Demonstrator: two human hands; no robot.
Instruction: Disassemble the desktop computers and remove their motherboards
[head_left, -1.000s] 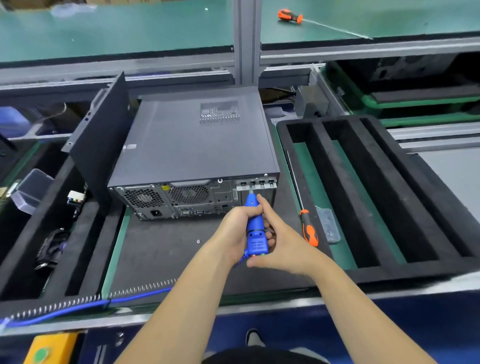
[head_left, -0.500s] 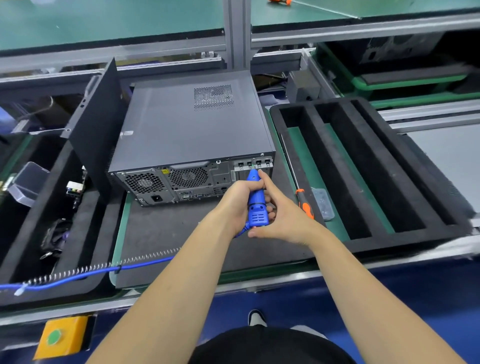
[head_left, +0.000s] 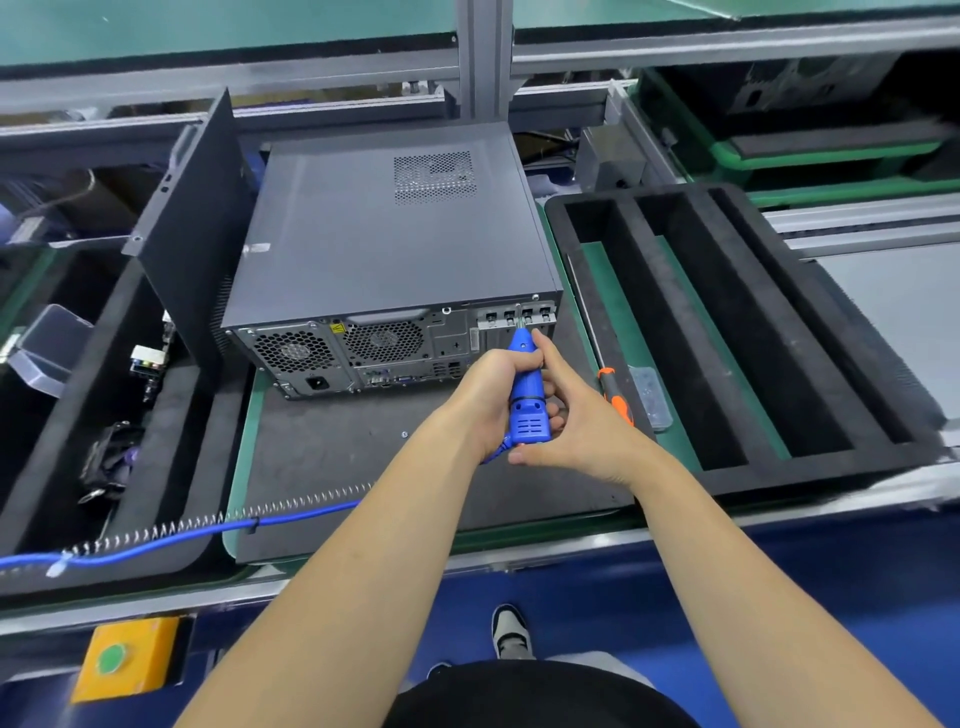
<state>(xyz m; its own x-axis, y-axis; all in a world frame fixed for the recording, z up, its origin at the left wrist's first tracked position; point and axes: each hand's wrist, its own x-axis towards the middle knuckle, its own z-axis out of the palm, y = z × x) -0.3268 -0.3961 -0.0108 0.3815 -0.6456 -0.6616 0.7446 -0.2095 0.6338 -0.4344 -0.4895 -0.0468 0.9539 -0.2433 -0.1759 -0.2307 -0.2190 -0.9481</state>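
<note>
Foam tray (head_left: 675, 332): to my right, slotted, black.
Orange-handled screwdriver (head_left: 615, 395): lying in its nearest slot.
Yellow button box (head_left: 127, 657): below worktop edge.

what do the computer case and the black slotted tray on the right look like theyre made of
Computer case: likely painted sheet metal, matte dark grey, with punched vent holes and a bare metal rear panel. Black slotted tray: seemingly foam, dull with fuzzy light-absorbing walls.
</note>
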